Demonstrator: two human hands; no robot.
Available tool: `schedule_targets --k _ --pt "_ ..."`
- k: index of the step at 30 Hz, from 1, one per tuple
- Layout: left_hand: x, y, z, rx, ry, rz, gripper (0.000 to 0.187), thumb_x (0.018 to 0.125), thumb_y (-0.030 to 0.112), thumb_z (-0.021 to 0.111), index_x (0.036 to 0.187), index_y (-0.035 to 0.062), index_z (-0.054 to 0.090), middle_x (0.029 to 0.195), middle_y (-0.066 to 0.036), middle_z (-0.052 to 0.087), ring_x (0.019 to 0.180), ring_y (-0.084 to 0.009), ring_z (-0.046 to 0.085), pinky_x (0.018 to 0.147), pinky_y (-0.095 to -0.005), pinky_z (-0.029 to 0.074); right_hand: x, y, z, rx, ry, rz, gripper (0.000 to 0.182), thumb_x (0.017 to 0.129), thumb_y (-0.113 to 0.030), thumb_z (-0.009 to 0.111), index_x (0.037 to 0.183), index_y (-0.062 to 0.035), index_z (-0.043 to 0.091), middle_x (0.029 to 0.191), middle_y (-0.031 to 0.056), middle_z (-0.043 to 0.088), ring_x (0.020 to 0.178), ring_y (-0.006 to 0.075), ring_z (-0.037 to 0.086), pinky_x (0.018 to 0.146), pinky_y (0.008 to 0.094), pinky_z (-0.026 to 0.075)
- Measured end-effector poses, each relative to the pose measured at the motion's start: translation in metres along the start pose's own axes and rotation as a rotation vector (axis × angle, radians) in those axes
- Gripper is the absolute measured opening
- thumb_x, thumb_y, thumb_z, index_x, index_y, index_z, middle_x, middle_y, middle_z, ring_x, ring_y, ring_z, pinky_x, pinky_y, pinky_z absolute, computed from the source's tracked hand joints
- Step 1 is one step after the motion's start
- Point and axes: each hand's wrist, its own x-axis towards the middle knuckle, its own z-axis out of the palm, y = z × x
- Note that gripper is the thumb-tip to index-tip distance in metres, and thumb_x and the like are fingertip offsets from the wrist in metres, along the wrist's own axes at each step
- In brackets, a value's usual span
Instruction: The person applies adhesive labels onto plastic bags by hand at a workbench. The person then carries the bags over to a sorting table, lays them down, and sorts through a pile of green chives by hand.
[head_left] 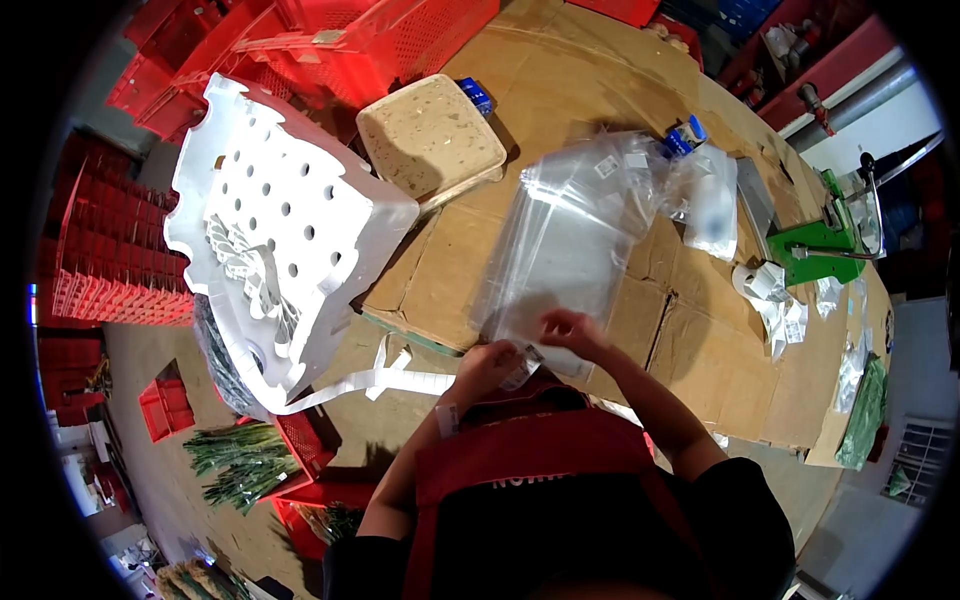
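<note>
My left hand (pixel 487 370) is closed around the end of a white strip of labels (pixel 415 381), near the front edge of the table. A printed label sticks out past its fingers. The strip runs left from this hand to a white perforated crate (pixel 290 200), where more of it lies in loose coils. My right hand (pixel 574 334) is above the lower end of a stack of clear plastic bags (pixel 560 250). Its fingers are curled together, and anything between them is too small to make out.
A beige plastic tub (pixel 430 135) stands beside the crate, with red crates (pixel 370 50) behind. Right of the bags are more plastic packs (pixel 712 205), a label roll (pixel 765 285) and a green metal device (pixel 815 250). Bundled green stems (pixel 240 460) sit at lower left.
</note>
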Motion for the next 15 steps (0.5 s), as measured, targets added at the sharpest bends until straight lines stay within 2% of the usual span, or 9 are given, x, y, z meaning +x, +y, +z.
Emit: schedule_targets --k 1,2,5,7,8,10,11,13,15 --pt "-0.001 0.01 -0.003 -0.022 -0.006 0.025 0.025 0.078 0.029 0.06 0.08 0.0042 0.059 0.069 -0.015 0.059 0.064 -0.0298 0.058 0.058 -0.0378 0.045 -0.005 0.001 0.006 0.034 -0.094 -0.078 0.027 0.071 -0.024 0.071 0.088 -0.0052 0.061 0.073 0.0024 0.062 0.064 0.0098 0.055 0.061 0.0266 0.045" --pt "-0.001 0.015 -0.005 -0.044 -0.011 0.049 0.025 0.078 0.029 0.06 0.08 0.004 0.058 0.069 -0.015 0.059 0.064 -0.0306 0.058 0.058 -0.0383 0.045 -0.003 0.005 0.012 0.044 -0.18 -0.091 0.022 0.07 -0.023 0.071 0.083 -0.0078 0.064 0.071 -0.0002 0.061 0.059 0.009 0.051 0.057 0.0246 0.043" --pt "0.001 -0.004 0.0 0.111 -0.019 0.027 0.024 0.077 0.028 0.059 0.08 0.0039 0.058 0.071 -0.016 0.06 0.067 -0.0328 0.058 0.058 -0.0394 0.045 0.0 0.015 0.017 0.063 -0.068 -0.128 0.019 0.071 -0.023 0.07 0.08 -0.0069 0.063 0.068 0.0011 0.06 0.059 0.009 0.052 0.056 0.0262 0.044" --pt "0.001 -0.015 0.0 0.151 -0.031 0.034 0.023 0.077 0.027 0.059 0.08 0.004 0.058 0.072 -0.016 0.06 0.067 -0.0337 0.057 0.059 -0.0399 0.044 0.013 0.028 0.008 -0.066 0.307 -0.204 0.015 0.072 -0.018 0.067 0.078 -0.0069 0.061 0.065 0.0073 0.059 0.058 0.0183 0.057 0.055 0.0305 0.046" --pt "0.001 -0.017 0.0 0.191 -0.04 0.04 0.022 0.077 0.026 0.058 0.08 0.0042 0.057 0.072 -0.017 0.059 0.068 -0.0345 0.057 0.059 -0.0404 0.044 0.016 0.024 -0.005 -0.294 0.411 -0.261 0.013 0.072 -0.021 0.066 0.075 -0.0091 0.061 0.068 0.0078 0.06 0.06 0.0244 0.058 0.054 0.0334 0.046" --pt "-0.003 -0.008 -0.001 0.142 0.013 0.028 0.021 0.077 0.025 0.058 0.081 0.0042 0.057 0.071 -0.017 0.059 0.068 -0.0348 0.057 0.06 -0.0405 0.045 0.023 0.051 -0.017 -0.601 0.385 -0.086 0.029 0.07 -0.03 0.068 0.092 -0.0126 0.059 0.072 0.0077 0.061 0.063 0.0269 0.059 0.054 0.0355 0.046" --pt "-0.003 -0.004 -0.003 0.092 0.067 0.017 0.021 0.077 0.024 0.058 0.082 0.0043 0.057 0.071 -0.017 0.058 0.067 -0.035 0.057 0.06 -0.0405 0.045 0.02 0.047 -0.018 -0.602 0.39 -0.083 0.029 0.07 -0.03 0.068 0.092 -0.0126 0.059 0.072 0.0077 0.061 0.063 0.0269 0.059 0.054 0.0355 0.046" --pt "-0.003 -0.004 -0.005 0.065 0.049 0.011 0.018 0.077 0.021 0.057 0.083 0.0042 0.057 0.073 -0.017 0.058 0.068 -0.0329 0.057 0.06 -0.0387 0.045 0.009 0.031 -0.019 -0.623 0.468 -0.098 0.056 0.067 -0.039 0.069 0.112 -0.0148 0.048 0.072 0.0066 0.059 0.062 0.0271 0.058 0.053 0.0373 0.045" --pt "-0.006 -0.004 -0.008 0.037 0.032 -0.002 0.016 0.077 0.018 0.057 0.085 0.0041 0.057 0.076 -0.016 0.058 0.069 -0.0309 0.057 0.061 -0.037 0.046 -0.005 0.04 -0.012 -0.618 0.39 -0.096 0.064 0.066 -0.042 0.069 0.117 -0.0147 0.042 0.07 0.0059 0.059 0.063 0.027 0.059 0.054 0.0376 0.045"
